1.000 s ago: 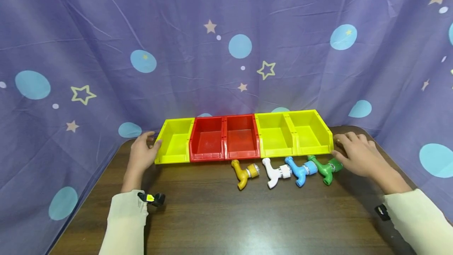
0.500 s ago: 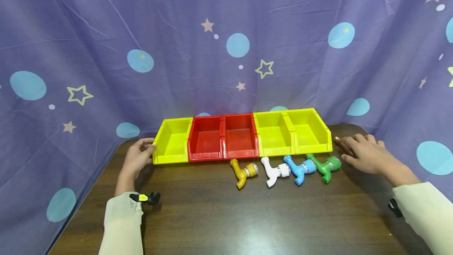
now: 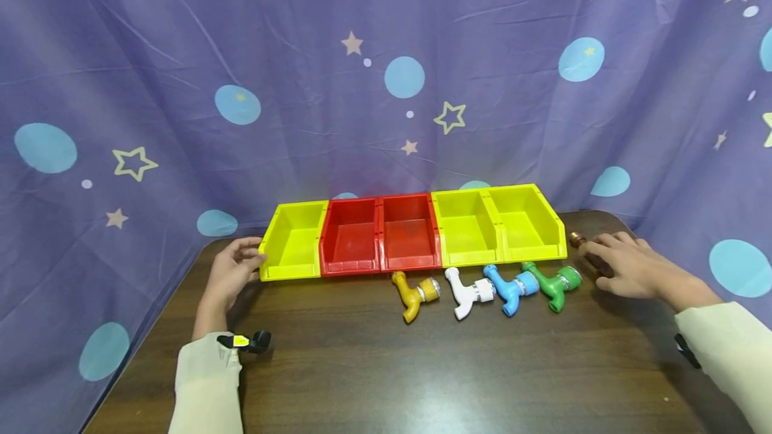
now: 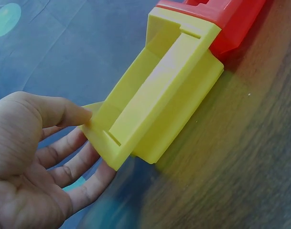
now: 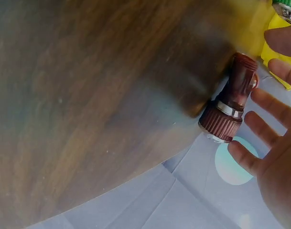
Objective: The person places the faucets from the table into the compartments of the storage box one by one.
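My left hand (image 3: 228,273) touches the left side of the leftmost yellow bin (image 3: 292,240). In the left wrist view its thumb and fingertips meet that yellow bin's edge (image 4: 121,143), fingers spread behind the thumb. On the right, my right hand (image 3: 630,268) reaches over a dark brown tap (image 3: 577,240), which it mostly covers in the head view. The right wrist view shows the brown tap (image 5: 231,100) lying on the table, with loosely straight, spread fingers beside it; whether they touch it I cannot tell.
Two red bins (image 3: 352,236) and two more yellow bins (image 3: 523,223) continue the row against the curtain (image 3: 289,86). In front lie a yellow tap (image 3: 413,297), a white tap (image 3: 466,295), a blue tap (image 3: 511,290) and a green tap (image 3: 551,286) on the wooden table (image 3: 362,367).
My right hand has moved right, away from the rightmost bin, and the brown tap has come into sight under its fingers. My left hand has shifted slightly down and left along the bin.
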Demonstrator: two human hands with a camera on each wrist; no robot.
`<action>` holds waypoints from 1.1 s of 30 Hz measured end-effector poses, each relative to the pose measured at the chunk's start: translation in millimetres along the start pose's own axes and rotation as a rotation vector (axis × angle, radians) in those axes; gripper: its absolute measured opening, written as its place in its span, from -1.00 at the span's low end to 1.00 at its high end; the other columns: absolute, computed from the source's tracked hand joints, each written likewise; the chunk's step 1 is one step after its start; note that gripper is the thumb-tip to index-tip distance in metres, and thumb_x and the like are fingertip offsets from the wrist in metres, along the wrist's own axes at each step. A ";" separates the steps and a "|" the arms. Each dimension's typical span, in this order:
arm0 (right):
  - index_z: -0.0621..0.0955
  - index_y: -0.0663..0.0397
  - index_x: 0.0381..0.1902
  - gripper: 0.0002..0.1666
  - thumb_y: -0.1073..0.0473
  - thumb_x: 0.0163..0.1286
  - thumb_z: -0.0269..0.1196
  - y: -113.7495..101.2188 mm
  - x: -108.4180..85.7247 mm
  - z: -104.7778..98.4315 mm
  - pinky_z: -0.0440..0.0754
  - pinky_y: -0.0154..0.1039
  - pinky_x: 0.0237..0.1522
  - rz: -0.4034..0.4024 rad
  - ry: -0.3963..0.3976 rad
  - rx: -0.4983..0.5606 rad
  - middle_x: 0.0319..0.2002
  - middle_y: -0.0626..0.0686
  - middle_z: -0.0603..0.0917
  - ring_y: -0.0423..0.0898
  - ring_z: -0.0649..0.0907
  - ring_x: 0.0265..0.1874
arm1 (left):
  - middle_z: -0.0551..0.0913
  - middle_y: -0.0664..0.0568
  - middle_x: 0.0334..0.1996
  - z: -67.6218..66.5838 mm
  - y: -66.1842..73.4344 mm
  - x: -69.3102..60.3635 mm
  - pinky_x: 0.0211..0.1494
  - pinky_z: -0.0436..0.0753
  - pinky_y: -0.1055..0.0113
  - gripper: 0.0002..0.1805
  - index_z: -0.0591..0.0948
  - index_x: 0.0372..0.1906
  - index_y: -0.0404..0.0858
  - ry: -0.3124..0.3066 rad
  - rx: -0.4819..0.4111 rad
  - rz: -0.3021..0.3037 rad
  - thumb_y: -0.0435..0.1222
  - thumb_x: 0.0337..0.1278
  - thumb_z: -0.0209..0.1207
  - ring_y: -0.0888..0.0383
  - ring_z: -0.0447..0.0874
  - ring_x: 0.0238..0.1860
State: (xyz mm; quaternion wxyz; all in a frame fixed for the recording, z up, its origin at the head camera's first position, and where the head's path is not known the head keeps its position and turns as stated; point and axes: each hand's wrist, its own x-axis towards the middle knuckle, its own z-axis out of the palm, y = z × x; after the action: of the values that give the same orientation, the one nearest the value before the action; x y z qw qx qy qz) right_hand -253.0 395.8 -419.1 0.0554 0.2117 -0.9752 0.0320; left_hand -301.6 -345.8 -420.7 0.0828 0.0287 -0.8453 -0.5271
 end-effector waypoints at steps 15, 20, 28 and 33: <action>0.66 -0.09 0.03 -0.45 0.09 0.01 0.50 12.7 2.6 4.3 0.48 0.36 -0.07 -0.021 -0.062 0.001 0.03 0.16 0.65 0.30 0.50 0.10 | 0.51 -0.14 -0.01 -0.4 -1.0 -0.7 -0.15 0.75 0.27 -0.50 0.43 0.36 -0.30 0.007 -0.012 -0.008 -0.34 0.39 0.22 0.17 0.62 -0.14; 0.68 -0.13 0.02 -0.52 0.02 0.11 0.48 9.5 4.9 4.6 0.50 0.30 -0.11 -0.012 -0.055 0.013 -0.01 0.09 0.66 0.24 0.54 0.04 | 0.51 -0.14 -0.01 -0.8 -0.9 -1.1 -0.14 0.75 0.28 -0.49 0.43 0.36 -0.30 0.009 -0.013 -0.019 -0.34 0.39 0.23 0.17 0.62 -0.14; 0.69 -0.14 -0.01 -0.55 -0.04 0.12 0.48 8.9 7.4 7.0 0.46 0.16 -0.21 0.012 -0.026 0.031 0.00 0.11 0.66 0.17 0.53 0.00 | 0.51 -0.09 -0.06 0.1 -1.8 -3.0 -0.17 0.74 0.30 -0.51 0.43 0.35 -0.32 0.018 -0.022 -0.031 -0.36 0.38 0.22 0.16 0.60 -0.14; 0.69 -0.19 -0.06 -0.57 -0.09 0.11 0.51 9.5 5.3 4.7 0.33 0.00 -0.29 0.035 0.026 0.010 -0.08 0.00 0.64 0.08 0.48 -0.06 | 0.53 -0.07 -0.06 0.3 -2.5 -2.6 -0.16 0.74 0.28 -0.51 0.44 0.36 -0.29 0.015 -0.017 -0.019 -0.34 0.40 0.21 0.16 0.61 -0.14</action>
State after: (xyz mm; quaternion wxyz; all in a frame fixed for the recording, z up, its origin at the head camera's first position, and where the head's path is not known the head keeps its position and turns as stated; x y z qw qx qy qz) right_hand -262.2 401.8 -423.5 0.0664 0.1944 -0.9778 0.0403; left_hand -299.2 -346.3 -423.3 0.0844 0.0399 -0.8398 -0.5349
